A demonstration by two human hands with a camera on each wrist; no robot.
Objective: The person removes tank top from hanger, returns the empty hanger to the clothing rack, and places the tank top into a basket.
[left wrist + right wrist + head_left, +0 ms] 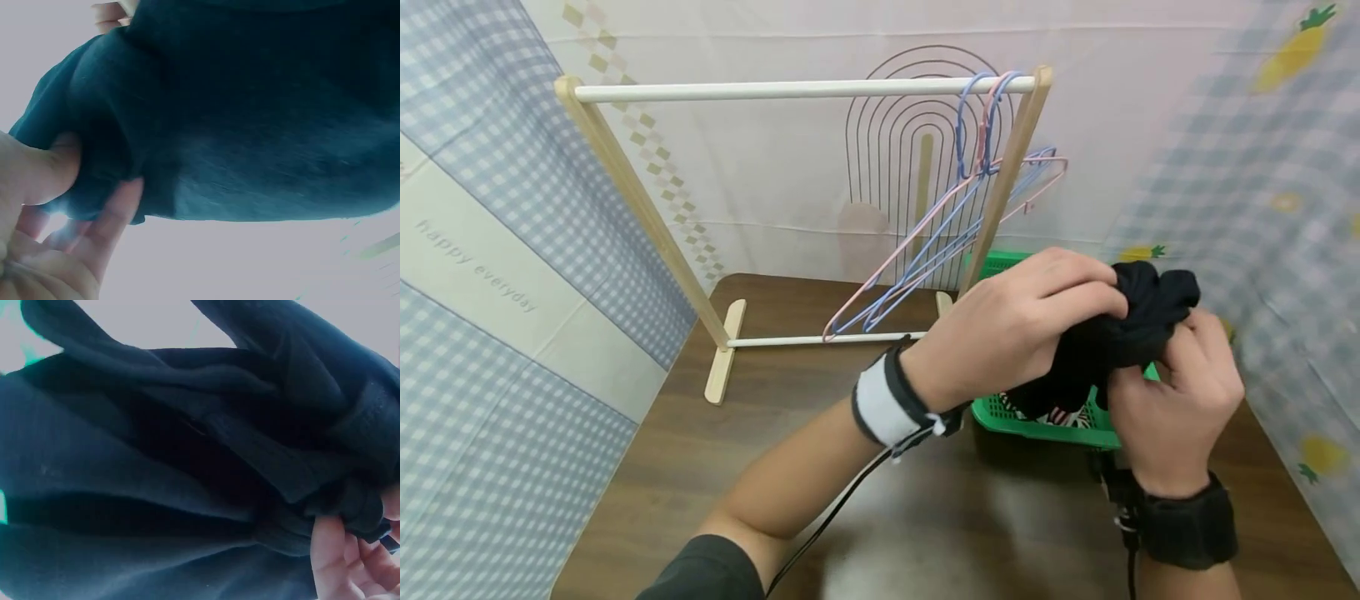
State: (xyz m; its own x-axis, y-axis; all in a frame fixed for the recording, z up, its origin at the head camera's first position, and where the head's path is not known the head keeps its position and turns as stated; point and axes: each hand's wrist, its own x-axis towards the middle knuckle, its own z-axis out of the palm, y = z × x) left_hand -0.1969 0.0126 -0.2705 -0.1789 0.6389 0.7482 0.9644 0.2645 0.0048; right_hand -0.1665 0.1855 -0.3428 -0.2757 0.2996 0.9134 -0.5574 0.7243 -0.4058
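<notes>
Both hands hold a bunched black cloth garment (pixel 1112 333) above the green basket (pixel 1037 429). My left hand (pixel 1018 321) grips its upper left part, and in the left wrist view the thumb and fingers pinch a fold of the dark cloth (pixel 250 125). Lower on the right side, my right hand (pixel 1180 392) grips the garment with curled fingers. Gathered folds of the fabric (pixel 125 462) run to the fingertips in the right wrist view. The garment's exact kind is hidden by the bunching.
A wooden rack with a white top rail (pixel 805 90) stands behind on the brown table (pixel 700 467). Several blue and pink hangers (pixel 917 258) hang at its right end. Striped cloth (pixel 1067 417) lies in the basket. Patterned curtains (pixel 1240 208) enclose the back and sides.
</notes>
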